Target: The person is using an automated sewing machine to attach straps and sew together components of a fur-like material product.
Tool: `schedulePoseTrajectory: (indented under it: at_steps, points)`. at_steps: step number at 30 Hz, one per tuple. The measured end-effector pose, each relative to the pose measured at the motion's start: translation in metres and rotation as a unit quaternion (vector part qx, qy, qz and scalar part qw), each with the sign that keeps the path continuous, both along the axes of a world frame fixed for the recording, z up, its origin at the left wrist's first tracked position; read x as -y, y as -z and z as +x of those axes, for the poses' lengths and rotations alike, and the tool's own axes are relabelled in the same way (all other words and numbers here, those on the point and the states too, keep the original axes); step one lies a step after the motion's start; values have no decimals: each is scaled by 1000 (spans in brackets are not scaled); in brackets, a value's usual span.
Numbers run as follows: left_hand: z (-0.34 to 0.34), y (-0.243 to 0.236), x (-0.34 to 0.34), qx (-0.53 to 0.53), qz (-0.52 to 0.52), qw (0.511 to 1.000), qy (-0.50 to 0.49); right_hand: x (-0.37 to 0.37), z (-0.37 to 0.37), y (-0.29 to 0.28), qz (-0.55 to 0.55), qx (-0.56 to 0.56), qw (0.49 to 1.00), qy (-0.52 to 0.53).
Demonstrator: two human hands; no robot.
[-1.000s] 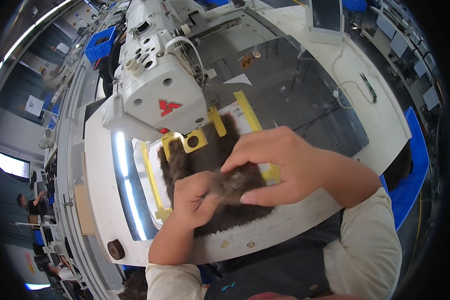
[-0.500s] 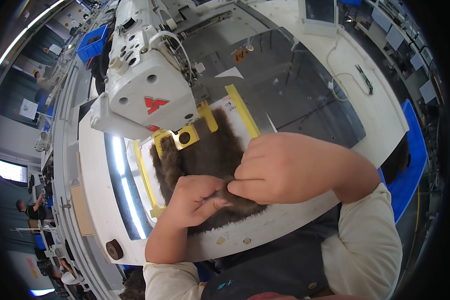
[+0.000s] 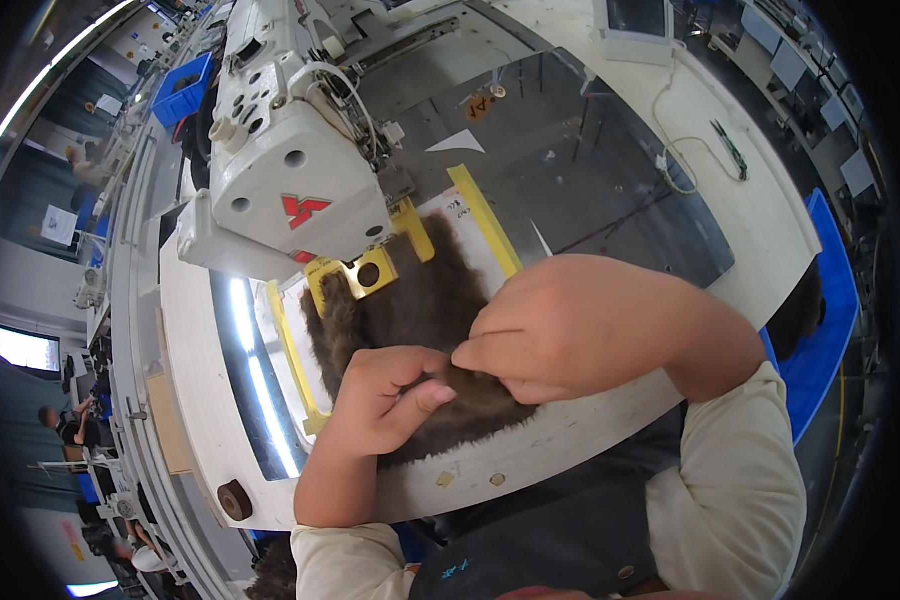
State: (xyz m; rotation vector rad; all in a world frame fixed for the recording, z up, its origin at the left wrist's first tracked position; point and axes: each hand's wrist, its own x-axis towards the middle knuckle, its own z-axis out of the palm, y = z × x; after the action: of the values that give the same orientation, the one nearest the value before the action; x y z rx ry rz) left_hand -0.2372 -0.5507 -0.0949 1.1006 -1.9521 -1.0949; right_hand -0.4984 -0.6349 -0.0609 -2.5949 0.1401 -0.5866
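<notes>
A brown fur piece (image 3: 425, 300) lies on a white template sheet (image 3: 482, 240) with yellow edge strips, its far part under a yellow clamp plate (image 3: 370, 272). Over its near half, my left hand (image 3: 382, 400) is curled, the thumb a little apart from the bent index finger. Close to its right, my right hand (image 3: 545, 330) pinches thumb and forefinger together just above the fur. Whatever either hand holds is too small or hidden to make out. The fingertips of both hands nearly meet.
A white sewing machine head (image 3: 290, 170) stands over the far left of the fur. Green-handled snips (image 3: 732, 150) and a pale cord (image 3: 685, 165) lie at the right. A brown tape roll (image 3: 234, 500) sits at the near left, and a blue bin (image 3: 830, 330) stands at the right.
My left thumb has lifted away from the bent index finger. The fingertips of my right hand have drawn slightly up off the fur. The fur piece stays in place.
</notes>
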Motion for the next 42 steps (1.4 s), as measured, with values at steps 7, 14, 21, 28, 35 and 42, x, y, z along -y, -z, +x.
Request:
schedulePoseTrajectory:
  at_steps: [7,14,21,28,35,42]
  points:
    - [-3,-1,0,1,-24,999,-22,-4,2,1,-11,-19,999,30]
    - [0,3,8,1,33,995,98,-4,3,4,18,-23,1000,-10]
    - [0,6,5,16,-57,998,1,0,2,-1,64,-2,997,32]
    - [0,5,3,23,-70,997,-4,-3,9,8,60,30,997,44]
    - [-1,6,5,-7,-58,998,31,6,8,12,77,49,996,-23]
    - [-5,24,-8,-105,-153,963,-195,0,37,39,504,111,855,54]
